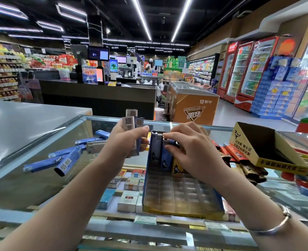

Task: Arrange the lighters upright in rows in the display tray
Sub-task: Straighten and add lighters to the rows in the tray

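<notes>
The display tray (182,200) lies on the glass desk (40,160), its near compartments bare and a few upright lighters (155,153) standing in its far row. The right hand (191,147) rests on them, fingers curled, fingertips (167,136) pinching the top of one. The left hand (124,140) is closed around a bundle of lighters (133,122) held upright just left of the tray. Farther left, loose blue lighters (66,158) lie scattered on the glass.
</notes>
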`<state>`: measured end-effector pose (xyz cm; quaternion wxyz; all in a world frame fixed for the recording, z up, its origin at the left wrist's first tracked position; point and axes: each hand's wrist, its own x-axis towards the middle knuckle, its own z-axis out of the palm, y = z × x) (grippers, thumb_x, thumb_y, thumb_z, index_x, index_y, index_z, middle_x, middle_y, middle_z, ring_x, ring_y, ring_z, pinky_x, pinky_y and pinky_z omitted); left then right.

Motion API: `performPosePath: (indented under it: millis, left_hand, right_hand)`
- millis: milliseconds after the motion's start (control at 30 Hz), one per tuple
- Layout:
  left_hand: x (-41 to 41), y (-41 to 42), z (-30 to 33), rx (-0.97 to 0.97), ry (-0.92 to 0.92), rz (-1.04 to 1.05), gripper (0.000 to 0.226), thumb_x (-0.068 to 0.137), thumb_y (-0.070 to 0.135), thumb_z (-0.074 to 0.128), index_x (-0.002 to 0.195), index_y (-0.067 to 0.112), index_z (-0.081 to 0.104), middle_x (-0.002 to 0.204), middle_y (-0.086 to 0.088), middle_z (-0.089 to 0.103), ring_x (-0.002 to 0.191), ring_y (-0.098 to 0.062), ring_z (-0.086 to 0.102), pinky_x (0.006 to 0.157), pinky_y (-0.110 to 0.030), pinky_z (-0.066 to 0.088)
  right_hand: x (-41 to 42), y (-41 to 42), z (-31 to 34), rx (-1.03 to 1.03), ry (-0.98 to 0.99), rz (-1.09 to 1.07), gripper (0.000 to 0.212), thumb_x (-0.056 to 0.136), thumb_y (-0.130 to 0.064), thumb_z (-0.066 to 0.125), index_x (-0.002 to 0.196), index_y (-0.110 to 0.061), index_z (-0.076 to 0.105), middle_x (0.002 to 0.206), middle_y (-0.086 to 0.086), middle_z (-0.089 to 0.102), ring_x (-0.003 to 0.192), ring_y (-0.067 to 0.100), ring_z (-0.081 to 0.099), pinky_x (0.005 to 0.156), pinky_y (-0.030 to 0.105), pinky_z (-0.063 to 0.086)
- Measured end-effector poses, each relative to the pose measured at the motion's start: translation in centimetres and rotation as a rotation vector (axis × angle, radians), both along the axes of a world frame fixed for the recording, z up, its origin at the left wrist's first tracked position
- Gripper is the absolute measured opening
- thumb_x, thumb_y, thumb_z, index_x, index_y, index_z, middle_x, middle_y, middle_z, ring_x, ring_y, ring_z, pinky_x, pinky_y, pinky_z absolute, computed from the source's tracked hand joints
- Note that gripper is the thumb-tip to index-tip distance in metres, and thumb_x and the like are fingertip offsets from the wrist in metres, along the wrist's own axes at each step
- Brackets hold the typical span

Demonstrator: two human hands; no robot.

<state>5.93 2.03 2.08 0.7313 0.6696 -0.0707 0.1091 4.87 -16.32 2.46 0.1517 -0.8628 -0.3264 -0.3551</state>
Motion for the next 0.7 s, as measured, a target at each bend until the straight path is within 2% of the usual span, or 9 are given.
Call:
performPosePath:
  millis: [67,133,200,267,300,367,433,533,700]
  left_hand:
    - [-0.2,0.0,0.5,-0.147,0.025,-0.076,0.022,0.077,0.022,0.067,0.091,0.011,0.055,0.067,0.001,0.066,0.064,-0.010,0.066,0.056,-0.024,0.053]
    - [-0.5,-0.2,0.8,-0.240,0.031,-0.131,0.031,0.067,0.030,0.066,0.089,0.011,0.054,0.061,0.004,0.065,0.058,-0.008,0.063,0.052,-0.022,0.051]
    - [-0.7,-0.3,0.9,-0.298,0.037,-0.178,0.026,0.067,0.032,0.064,0.084,0.013,0.059,0.060,0.004,0.064,0.052,-0.006,0.060,0.048,-0.021,0.049]
    - [-0.8,-0.3,1.0,-0.337,0.039,-0.233,0.016,0.069,0.032,0.063,0.069,0.017,0.069,0.062,0.003,0.063,0.053,-0.007,0.059,0.049,-0.022,0.050]
    - [-0.9,-0.3,1.0,-0.357,0.041,-0.260,0.017,0.070,0.032,0.063,0.068,0.017,0.069,0.064,0.002,0.063,0.054,-0.008,0.060,0.049,-0.022,0.051]
    - [-0.8,-0.3,0.9,-0.388,0.050,-0.305,0.024,0.070,0.032,0.062,0.080,0.011,0.062,0.066,0.000,0.064,0.056,-0.009,0.062,0.051,-0.022,0.051]
    - [-0.8,-0.5,0.8,-0.382,0.058,-0.340,0.030,0.070,0.032,0.062,0.086,0.007,0.057,0.068,-0.002,0.065,0.059,-0.011,0.063,0.053,-0.022,0.052]
    - [-0.9,-0.7,0.6,-0.249,0.065,-0.342,0.032,0.074,0.030,0.064,0.088,0.002,0.057,0.072,-0.009,0.062,0.064,-0.016,0.062,0.057,-0.023,0.053]
    - [-1.0,-0.8,0.5,-0.164,0.075,-0.321,0.028,0.080,0.029,0.064,0.086,0.004,0.055,0.063,-0.004,0.061,0.055,-0.014,0.060,0.048,-0.022,0.050]
  right_hand:
    - [-0.4,0.1,0.2,0.062,-0.010,0.032,0.029,0.081,-0.018,0.067,0.109,-0.011,0.068,0.098,0.002,0.066,0.096,0.023,0.056,0.084,0.041,0.046]
    - [-0.9,0.4,0.5,0.106,-0.020,0.072,0.029,0.081,-0.021,0.064,0.108,-0.012,0.068,0.096,0.001,0.068,0.093,0.022,0.058,0.082,0.041,0.048]
    - [-1.3,0.8,0.6,0.114,-0.024,0.111,0.030,0.080,-0.024,0.064,0.107,-0.013,0.068,0.095,0.000,0.068,0.091,0.021,0.060,0.082,0.041,0.048]
    - [-1.7,1.1,0.5,0.082,-0.049,0.131,0.032,0.078,-0.026,0.066,0.107,-0.013,0.068,0.093,-0.001,0.069,0.088,0.019,0.062,0.083,0.036,0.047]
    - [-1.9,1.2,0.5,0.057,-0.066,0.138,0.033,0.077,-0.027,0.067,0.107,-0.013,0.067,0.093,-0.001,0.069,0.087,0.018,0.062,0.082,0.033,0.046]
    - [-2.1,1.3,0.5,0.015,-0.092,0.157,0.035,0.075,-0.024,0.069,0.109,-0.014,0.066,0.093,-0.001,0.068,0.086,0.018,0.062,0.082,0.031,0.044]
    - [-2.1,1.5,0.4,-0.008,-0.127,0.177,0.034,0.073,-0.018,0.070,0.107,-0.014,0.067,0.095,0.001,0.067,0.086,0.019,0.062,0.081,0.032,0.045]
    - [-2.1,1.8,0.2,-0.031,-0.198,0.202,0.026,0.074,-0.009,0.068,0.099,-0.013,0.071,0.095,0.007,0.064,0.083,0.023,0.061,0.077,0.033,0.049]
    - [-2.1,2.1,-0.3,-0.128,-0.281,0.218,0.015,0.077,-0.006,0.069,0.092,-0.008,0.069,0.103,0.013,0.065,0.087,0.027,0.063,0.074,0.041,0.054]
